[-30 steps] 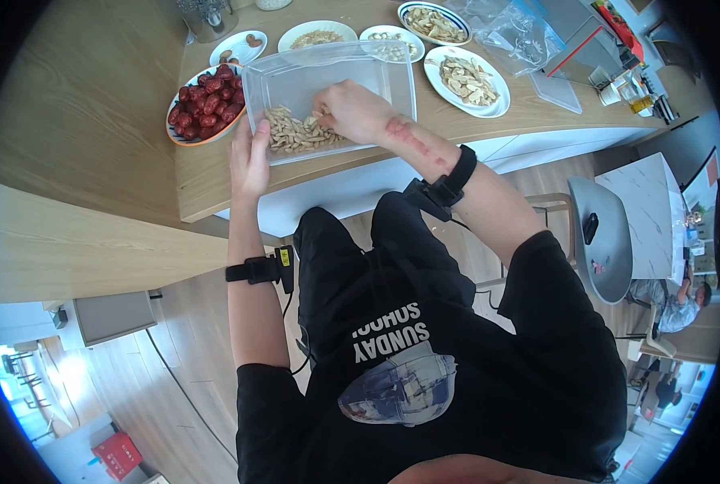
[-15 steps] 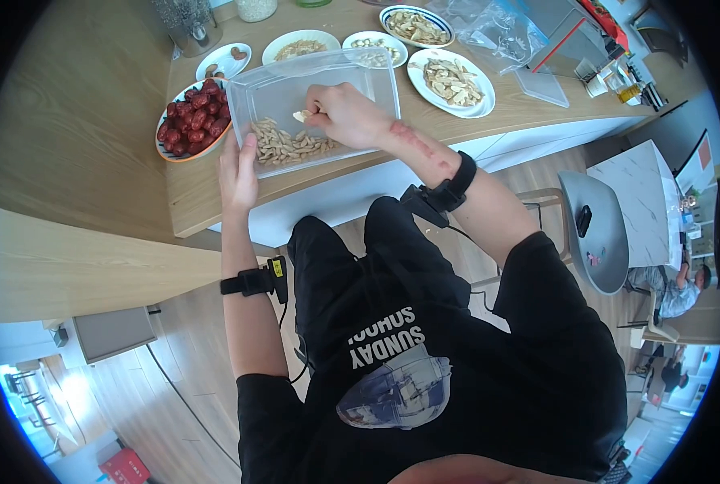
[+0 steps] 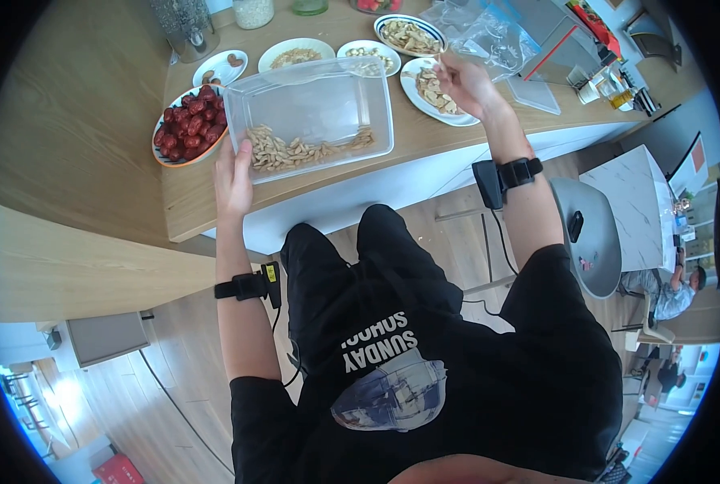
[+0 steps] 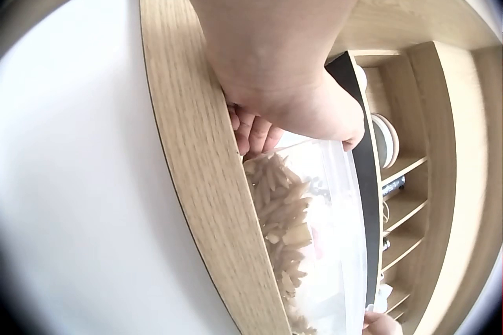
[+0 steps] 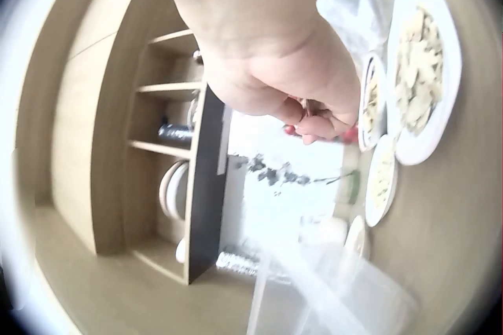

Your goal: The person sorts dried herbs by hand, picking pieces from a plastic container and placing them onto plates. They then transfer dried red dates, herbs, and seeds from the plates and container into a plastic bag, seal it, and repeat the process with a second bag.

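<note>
In the head view, my left hand (image 3: 233, 179) grips the left end of a clear plastic box (image 3: 311, 93), its thumb over the wall. The left wrist view shows the fingers curled at the box's lower corner. Pale brown, elongated pieces (image 3: 275, 153) lie along the box's near side, with a few yellowish slices (image 4: 297, 234) among them. My right hand (image 3: 469, 85) is over a white oval plate (image 3: 412, 97) of pale dried slices (image 3: 436, 98). Its fingers are bent towards the thumb in the right wrist view; I cannot tell whether they pinch anything.
A bowl of red dates (image 3: 190, 125) stands left of the box. Behind are small white dishes, a blue-rimmed bowl (image 3: 384, 42) of slices and glass jars (image 3: 253, 11). Crumpled plastic bags (image 3: 489, 40) and a flat clear lid (image 3: 536, 95) lie to the right. The wooden counter's front edge (image 3: 190, 230) is near.
My right hand was inside the box, with a pale slice at its fingertips half a second ago; it has moved right, out to the oval plate. My left hand keeps hold of the box.
</note>
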Tool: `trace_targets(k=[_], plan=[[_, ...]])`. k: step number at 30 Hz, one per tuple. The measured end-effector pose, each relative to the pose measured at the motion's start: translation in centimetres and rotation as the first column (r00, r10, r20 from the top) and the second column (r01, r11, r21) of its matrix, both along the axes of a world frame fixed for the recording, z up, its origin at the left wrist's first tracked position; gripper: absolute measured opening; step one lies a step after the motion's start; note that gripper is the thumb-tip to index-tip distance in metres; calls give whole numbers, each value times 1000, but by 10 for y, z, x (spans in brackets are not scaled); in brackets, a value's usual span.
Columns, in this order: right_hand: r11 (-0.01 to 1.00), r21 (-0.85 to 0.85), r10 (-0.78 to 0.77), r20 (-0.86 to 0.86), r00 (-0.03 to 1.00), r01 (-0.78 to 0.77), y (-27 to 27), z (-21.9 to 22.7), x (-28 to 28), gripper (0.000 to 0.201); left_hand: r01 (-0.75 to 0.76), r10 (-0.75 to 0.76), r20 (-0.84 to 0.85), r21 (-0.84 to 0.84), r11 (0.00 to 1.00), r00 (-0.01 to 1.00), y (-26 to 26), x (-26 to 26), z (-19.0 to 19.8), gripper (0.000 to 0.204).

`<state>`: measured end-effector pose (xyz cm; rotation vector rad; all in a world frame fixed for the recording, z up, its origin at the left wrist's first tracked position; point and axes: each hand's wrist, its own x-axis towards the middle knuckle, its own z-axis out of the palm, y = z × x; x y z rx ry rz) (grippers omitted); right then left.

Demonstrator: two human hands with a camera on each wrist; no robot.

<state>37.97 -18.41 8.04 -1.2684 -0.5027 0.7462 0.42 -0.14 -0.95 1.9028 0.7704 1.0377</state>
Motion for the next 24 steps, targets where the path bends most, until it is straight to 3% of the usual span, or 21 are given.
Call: trace_targets(k=[2, 6, 8, 14, 18, 24], plan=[[986, -98, 110, -198, 974, -131, -11, -21, 37, 22, -2, 2, 14, 22, 1000, 1000, 1, 1, -3, 56], [986, -121, 85, -212, 974, -112, -15, -36, 61, 20, -9, 9, -3, 20, 1000, 1000, 0, 0, -1, 57], [978, -204, -54, -54, 997, 42, -15, -24, 56, 20, -4, 4, 3, 28, 1000, 1000, 1, 0, -1, 57], [983, -155, -75, 173, 982, 103, -13, -7, 62, 22, 10, -10, 14, 19, 1000, 1000, 1, 1, -1, 58], [982, -155, -70, 210, 975, 104, -10, -4, 56, 27, 6, -7, 14, 36, 999, 1000, 2, 1, -4, 58], [985, -136, -88, 121, 989, 104, -11, -4, 55, 30, -2, 2, 2, 36, 999, 1000, 3, 1, -4, 58]])
